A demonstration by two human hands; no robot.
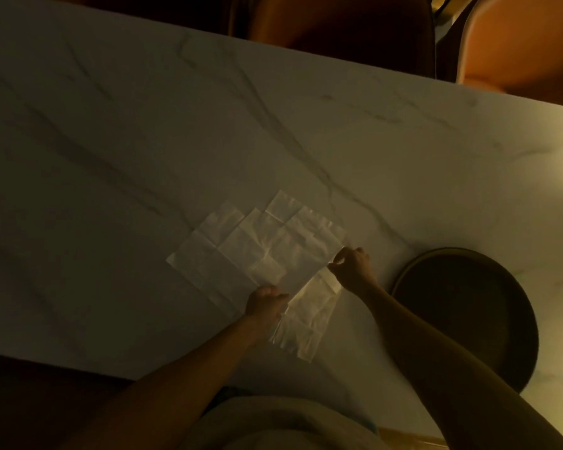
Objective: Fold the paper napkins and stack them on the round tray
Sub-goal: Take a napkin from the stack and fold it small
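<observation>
Several white paper napkins lie unfolded and overlapping on the marble table, in dim light. The nearest napkin is lifted between my hands. My left hand pinches its left corner with curled fingers. Its right corner is pinched by my right hand. To the right stands the dark round tray, with nothing on it that I can see; my right forearm crosses its near edge.
The marble table stretches far to the left and back. Beyond its far edge stand two orange-brown chairs, and its near edge runs just in front of my body.
</observation>
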